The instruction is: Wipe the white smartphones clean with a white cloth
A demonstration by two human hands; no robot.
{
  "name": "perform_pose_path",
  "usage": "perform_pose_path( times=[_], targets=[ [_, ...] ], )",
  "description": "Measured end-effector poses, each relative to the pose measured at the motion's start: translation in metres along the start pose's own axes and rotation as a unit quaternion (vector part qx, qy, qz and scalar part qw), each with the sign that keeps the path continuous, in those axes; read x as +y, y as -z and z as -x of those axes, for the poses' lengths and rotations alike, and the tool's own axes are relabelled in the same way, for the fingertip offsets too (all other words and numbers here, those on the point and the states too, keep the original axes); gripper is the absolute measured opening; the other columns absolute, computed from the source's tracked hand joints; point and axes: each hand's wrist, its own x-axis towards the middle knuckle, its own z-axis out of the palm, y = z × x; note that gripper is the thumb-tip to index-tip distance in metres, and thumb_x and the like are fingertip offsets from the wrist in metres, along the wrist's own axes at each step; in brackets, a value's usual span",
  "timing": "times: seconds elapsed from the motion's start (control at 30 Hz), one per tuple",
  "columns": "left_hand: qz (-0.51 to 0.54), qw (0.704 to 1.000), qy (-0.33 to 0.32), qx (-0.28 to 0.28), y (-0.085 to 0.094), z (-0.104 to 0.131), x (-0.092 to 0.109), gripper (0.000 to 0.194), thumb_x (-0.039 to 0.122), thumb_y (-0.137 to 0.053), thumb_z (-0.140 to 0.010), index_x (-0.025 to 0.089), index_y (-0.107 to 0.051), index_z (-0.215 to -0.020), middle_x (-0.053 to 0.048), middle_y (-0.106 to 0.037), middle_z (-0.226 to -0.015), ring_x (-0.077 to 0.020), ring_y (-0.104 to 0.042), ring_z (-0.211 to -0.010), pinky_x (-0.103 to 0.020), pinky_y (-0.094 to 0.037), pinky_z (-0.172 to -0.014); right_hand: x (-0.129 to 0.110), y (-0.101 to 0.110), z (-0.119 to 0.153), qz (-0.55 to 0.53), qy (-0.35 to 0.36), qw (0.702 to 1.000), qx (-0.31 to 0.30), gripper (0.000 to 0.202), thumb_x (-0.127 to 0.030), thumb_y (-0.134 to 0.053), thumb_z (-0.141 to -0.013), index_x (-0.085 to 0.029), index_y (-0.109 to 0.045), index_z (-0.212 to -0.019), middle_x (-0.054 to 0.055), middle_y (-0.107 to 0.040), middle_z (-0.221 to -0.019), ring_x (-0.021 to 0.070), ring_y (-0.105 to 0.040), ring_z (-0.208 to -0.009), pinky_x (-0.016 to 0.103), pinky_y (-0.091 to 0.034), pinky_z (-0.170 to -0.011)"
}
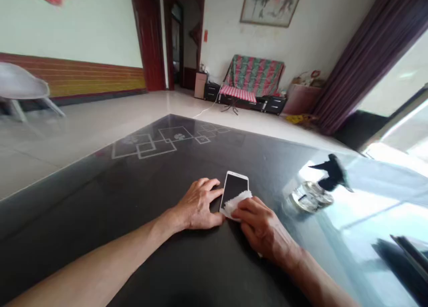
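Note:
A white smartphone (235, 184) with a dark screen lies face up on the black glossy table (160, 267). My left hand (200, 204) rests on the table at the phone's left side, fingers spread, with the thumb and a fingertip against its edge. Pinched in my right hand (261, 224) is a crumpled white tissue (236, 202), pressed on the lower part of the screen. The tissue and my fingers hide the phone's bottom right corner.
To the right stands a clear spray bottle (310, 196) with a black trigger head. Dark flat objects (401, 262) lie at the right edge. White square patterns mark the table's far left part. Beyond it are a white chair (23, 82) and a cloth-covered seat (256, 75).

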Motion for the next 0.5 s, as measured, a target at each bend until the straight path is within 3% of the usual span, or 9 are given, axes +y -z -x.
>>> perform_pose_path(
  times=[0.5],
  targets=[
    [0.003,1.0,0.007,-0.005,0.002,-0.003,0.0,0.06,0.041,-0.07,-0.066,0.023,-0.06,-0.123,-0.01,-0.048,-0.136,-0.032,-0.043,-0.122,-0.046,-0.037,-0.103,-0.001,0.011,0.008,0.01,-0.01,0.999,0.028,0.03,-0.003,-0.043,-0.082,-0.019,-0.066,-0.091,0.005,-0.057,-0.087,0.0185,-0.052,-0.084,0.031,-0.046,-0.074]
  ],
)
